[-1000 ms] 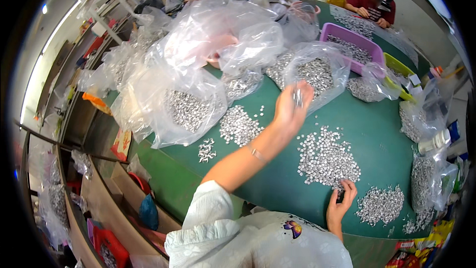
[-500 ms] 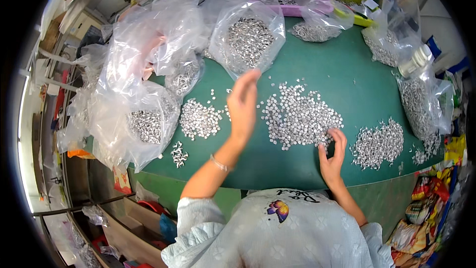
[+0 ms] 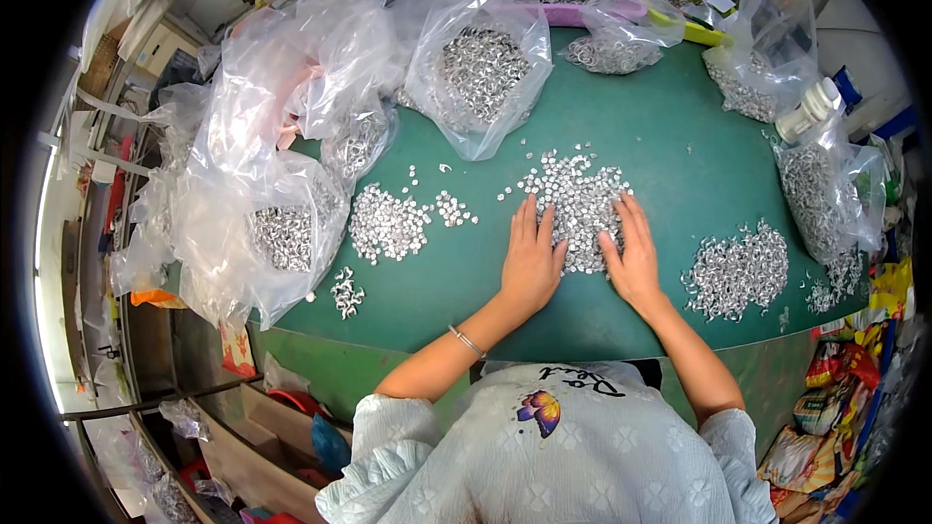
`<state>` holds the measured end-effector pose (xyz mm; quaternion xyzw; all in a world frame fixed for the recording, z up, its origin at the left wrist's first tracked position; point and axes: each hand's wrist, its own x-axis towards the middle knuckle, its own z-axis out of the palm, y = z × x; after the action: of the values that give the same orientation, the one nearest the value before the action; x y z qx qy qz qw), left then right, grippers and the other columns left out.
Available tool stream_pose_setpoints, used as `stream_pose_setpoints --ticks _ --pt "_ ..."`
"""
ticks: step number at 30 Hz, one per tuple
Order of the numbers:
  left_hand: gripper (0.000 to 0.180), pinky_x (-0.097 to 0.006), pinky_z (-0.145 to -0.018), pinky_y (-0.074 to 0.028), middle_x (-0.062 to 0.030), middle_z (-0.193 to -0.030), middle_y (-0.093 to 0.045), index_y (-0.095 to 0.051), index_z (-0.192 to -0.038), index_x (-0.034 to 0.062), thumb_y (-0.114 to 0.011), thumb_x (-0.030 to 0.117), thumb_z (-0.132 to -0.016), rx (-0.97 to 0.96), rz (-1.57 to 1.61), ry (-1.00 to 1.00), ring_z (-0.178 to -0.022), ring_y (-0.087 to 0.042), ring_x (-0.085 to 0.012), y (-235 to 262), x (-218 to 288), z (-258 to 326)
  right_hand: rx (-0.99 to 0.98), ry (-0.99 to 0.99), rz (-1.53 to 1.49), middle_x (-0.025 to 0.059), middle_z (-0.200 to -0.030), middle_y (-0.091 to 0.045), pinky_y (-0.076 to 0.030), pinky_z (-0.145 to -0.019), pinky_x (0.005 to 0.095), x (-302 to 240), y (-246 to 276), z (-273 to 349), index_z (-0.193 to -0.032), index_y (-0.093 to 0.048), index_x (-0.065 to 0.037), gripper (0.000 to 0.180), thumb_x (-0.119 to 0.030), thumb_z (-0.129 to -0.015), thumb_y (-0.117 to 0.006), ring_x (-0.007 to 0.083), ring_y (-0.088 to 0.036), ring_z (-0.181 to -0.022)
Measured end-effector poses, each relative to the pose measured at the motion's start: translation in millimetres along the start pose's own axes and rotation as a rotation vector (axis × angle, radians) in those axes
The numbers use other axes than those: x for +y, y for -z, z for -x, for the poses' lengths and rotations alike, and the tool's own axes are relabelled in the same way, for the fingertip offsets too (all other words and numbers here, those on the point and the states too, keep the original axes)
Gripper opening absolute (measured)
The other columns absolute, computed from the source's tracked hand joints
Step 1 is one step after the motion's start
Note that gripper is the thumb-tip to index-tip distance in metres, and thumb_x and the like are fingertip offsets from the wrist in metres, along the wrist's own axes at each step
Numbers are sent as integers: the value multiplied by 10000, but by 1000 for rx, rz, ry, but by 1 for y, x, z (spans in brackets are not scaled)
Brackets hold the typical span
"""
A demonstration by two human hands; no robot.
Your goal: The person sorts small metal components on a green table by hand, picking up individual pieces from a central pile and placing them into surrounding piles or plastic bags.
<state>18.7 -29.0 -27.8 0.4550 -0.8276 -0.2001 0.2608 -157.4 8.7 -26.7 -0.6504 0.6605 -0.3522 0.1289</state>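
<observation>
One green tabletop (image 3: 582, 315); clock positions read from its central pile of small silvery pieces (image 3: 589, 223). Your left hand (image 3: 532, 267), 7 o'clock, and your right hand (image 3: 636, 267), 4 o'clock: fingers extended, loosely parted, at the pile's edges, closed on nothing visible. Flat-piece heap (image 3: 388, 223), 9 o'clock; curved-piece heap (image 3: 738, 274), 4 o'clock. Clear bag (image 3: 485, 73) of metal parts, 11 o'clock. Purple tub (image 3: 563, 14), 12; lime-green tub (image 3: 704, 36), 1. Your room: brown compartments (image 3: 233, 437), 8 o'clock; colourful packets (image 3: 820, 408), 4 o'clock, beyond the table edge.
</observation>
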Motion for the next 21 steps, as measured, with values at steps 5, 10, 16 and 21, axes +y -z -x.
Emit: stream_pose_setpoints --ticks 5,10,16,21 --pt "513 -501 -1052 -231 -269 -1381 -264 -370 -1277 -58 -568 128 -842 0 145 -6 -1277 -260 -446 9 2 7 -18 27 -111 196 -1342 -385 -334 -1006 425 -22 -9 -1 -1204 -463 35 443 -211 -854 -577 389 -369 -1232" --pt "436 -516 -1042 -243 -213 -1364 -341 -417 -1253 -28 -538 107 -857 83 70 -50 -1277 -293 -412 14 -16 -22 104 39 -101 184 -1250 -477 -345 -981 423 -2 8 -28 -1164 -512 8 341 -139 -859 -543 368 -433 -1159" --pt "394 -494 -1053 -248 -164 -1369 -364 -434 -1258 11 -478 37 -868 22 -11 -99 -1281 -310 -381 2 -27 -81 11 53 -20 188 -1290 -458 -286 -1046 428 23 -2 -62 -1180 -505 8 310 -126 -905 -454 344 -367 -1259" --pt "371 -507 -1023 -296 -159 -1334 -406 -465 -1214 -3 -495 37 -847 -170 7 -229 -1240 -358 -376 11 -28 -58 -142 2 -204 175 -1249 -503 -296 -1047 406 15 5 -34 -1107 -552 19 256 -100 -888 -494 337 -351 -1280"
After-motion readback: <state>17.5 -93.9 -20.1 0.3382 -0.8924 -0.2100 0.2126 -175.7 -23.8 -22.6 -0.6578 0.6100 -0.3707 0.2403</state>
